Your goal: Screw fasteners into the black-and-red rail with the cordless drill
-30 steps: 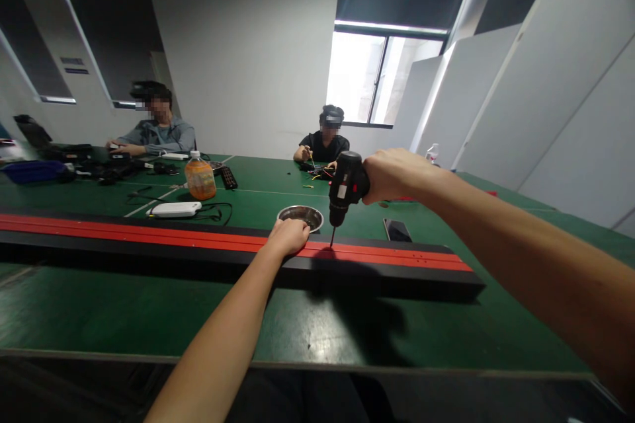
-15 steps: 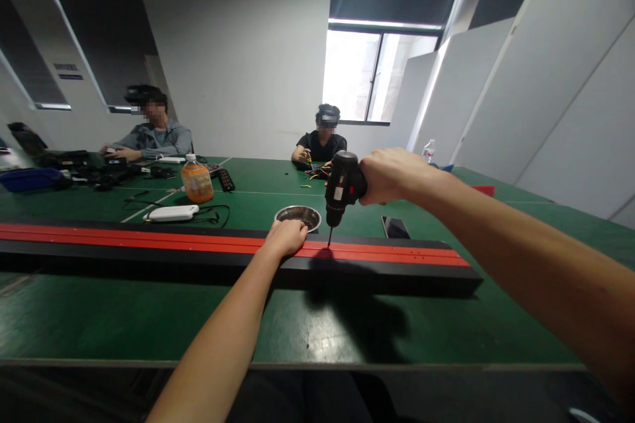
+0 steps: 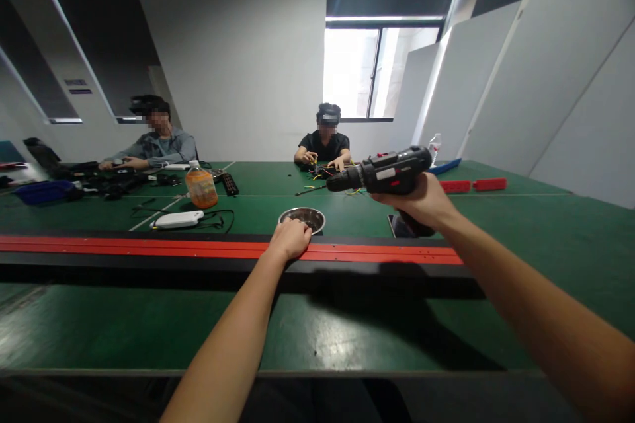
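Note:
A black cordless drill (image 3: 391, 170) is gripped by the handle in my right hand (image 3: 421, 201). It is raised above the long rail and lies nearly level, its long thin bit pointing left. My left hand (image 3: 290, 239) rests on the red strip (image 3: 213, 249) of the black-and-red rail, fingers curled at the near rim of a small metal bowl (image 3: 317, 218). What those fingers hold, if anything, is hidden. Small dark pieces show inside the bowl. Several small holes mark the strip's right part.
A phone (image 3: 397, 226) lies partly under the drill's handle. Behind the rail are a white power strip (image 3: 177, 219) with cables, an orange drink bottle (image 3: 202, 186) and red blocks (image 3: 489, 184). Two people sit across the green table (image 3: 536, 244), one handling coloured wires.
My right hand has lifted the drill off the red strip and tipped it from upright to nearly level, bit to the left. My left hand stays by the bowl.

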`<state>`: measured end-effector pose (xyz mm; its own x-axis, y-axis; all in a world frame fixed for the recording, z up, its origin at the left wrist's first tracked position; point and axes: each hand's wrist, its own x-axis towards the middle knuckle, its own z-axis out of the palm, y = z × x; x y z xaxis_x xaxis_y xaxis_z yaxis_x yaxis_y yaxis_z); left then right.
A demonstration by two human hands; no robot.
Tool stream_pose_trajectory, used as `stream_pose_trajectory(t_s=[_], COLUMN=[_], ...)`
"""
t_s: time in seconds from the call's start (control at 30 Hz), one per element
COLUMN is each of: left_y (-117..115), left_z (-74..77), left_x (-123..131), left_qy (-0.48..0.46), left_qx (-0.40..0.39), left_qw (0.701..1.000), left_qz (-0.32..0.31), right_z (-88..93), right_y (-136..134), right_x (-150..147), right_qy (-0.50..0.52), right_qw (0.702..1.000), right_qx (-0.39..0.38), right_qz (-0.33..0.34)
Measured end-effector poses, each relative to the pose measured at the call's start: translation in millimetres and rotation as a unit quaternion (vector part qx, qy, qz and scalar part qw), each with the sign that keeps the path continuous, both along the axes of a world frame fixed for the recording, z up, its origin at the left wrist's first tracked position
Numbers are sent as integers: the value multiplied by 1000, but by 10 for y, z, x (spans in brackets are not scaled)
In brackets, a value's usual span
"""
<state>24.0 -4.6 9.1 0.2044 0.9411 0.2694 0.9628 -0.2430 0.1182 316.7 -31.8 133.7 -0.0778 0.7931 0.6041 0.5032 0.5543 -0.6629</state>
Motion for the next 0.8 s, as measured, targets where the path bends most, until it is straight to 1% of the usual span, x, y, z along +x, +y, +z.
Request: stream_pose_trajectory(t_s=[0.03,0.1,0.13,0.23,0.33,0.43,0.57,0.67,0.8], left_y=[0,-7,-13,-31,-39,-37,-9,38,97], left_z=[0,6,11,25,25,16,0,-17,-33], left_x=[7,21,26,28,19,14,-4,-56,-147], left_qy=[5,10,11,9,5,2,-23,-80,-192], left_qx=[5,6,-2,-16,-4,2,-8,-23,-47], left_qw=[1000,1000,1000,1000,1000,1000,1000,997,979], left_qz=[6,16,19,18,15,7,15,-5,-49], right_z=[-135,-376,-474,-658,-721,-750,-828,-900,-958], right_y=[-4,-12,-17,-34,-45,-33,24,72,93], right_x=[-55,-174,-234,-383,-459,-458,-397,-355,-319], right_qy=[41,92,115,160,170,174,143,149,191], right_qw=[999,994,991,985,983,983,986,985,979], right_qx=[-23,-57,-61,-69,-61,-55,-79,-82,-73], right_qz=[15,20,13,10,23,37,11,1,-7])
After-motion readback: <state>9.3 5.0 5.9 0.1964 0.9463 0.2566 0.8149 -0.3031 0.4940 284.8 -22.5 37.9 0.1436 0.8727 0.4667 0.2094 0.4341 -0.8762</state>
